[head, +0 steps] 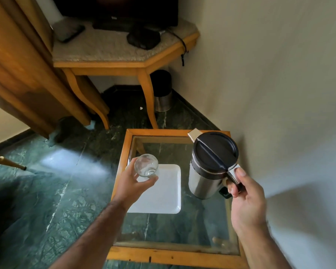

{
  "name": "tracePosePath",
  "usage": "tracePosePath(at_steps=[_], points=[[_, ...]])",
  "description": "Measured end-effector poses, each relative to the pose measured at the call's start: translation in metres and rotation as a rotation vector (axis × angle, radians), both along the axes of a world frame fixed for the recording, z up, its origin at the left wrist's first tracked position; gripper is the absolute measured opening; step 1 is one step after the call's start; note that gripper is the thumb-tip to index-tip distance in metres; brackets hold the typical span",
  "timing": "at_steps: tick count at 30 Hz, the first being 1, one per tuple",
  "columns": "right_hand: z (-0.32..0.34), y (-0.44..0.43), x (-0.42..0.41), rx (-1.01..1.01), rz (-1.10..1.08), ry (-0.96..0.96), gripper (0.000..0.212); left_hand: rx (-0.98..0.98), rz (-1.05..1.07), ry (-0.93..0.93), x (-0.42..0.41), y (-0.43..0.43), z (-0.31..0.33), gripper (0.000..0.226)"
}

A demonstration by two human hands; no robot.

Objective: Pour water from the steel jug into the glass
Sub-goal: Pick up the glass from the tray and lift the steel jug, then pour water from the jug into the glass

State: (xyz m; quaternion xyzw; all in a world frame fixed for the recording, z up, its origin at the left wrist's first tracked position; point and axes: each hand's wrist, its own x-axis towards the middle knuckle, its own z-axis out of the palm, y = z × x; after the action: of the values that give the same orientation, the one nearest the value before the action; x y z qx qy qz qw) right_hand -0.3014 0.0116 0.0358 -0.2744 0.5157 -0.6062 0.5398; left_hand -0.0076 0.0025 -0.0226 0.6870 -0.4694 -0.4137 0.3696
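Centre frame: left hand (pixel 131 186) grip holds one glass (pixel 146 165) over the tabletop's (pixel 169 256) left edge; right hand (pixel 244 199) grip clasps one steel jug's (pixel 211 166) handle, right; one white tray (pixel 163 193) between.

Dim daylight from left, glare patch on floor (pixel 66 162); soft focus, edges warped.

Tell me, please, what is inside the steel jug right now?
That cannot be seen: the black lid covers the steel jug, hiding any water. The right hand holds its handle; the glass in the left hand looks empty.
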Motion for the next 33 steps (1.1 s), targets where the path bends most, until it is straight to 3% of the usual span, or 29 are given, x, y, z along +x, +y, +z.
tracePosePath(at_steps=[7, 18, 33], points=[[0.120, -0.001, 0.000, -0.098, 0.082, 0.102, 0.049, -0.069, -0.042, 0.011, -0.005, 0.002, 0.122, 0.065], [0.295, 0.012, -0.002, -0.276, 0.243, 0.170, 0.052, -0.155, -0.123, -0.021, -0.021, 0.036, 0.283, 0.058], [0.473, 0.023, 0.009, -0.259, 0.545, 0.485, 0.051, -0.280, -0.164, 0.010, -0.017, 0.086, 0.400, 0.057]])
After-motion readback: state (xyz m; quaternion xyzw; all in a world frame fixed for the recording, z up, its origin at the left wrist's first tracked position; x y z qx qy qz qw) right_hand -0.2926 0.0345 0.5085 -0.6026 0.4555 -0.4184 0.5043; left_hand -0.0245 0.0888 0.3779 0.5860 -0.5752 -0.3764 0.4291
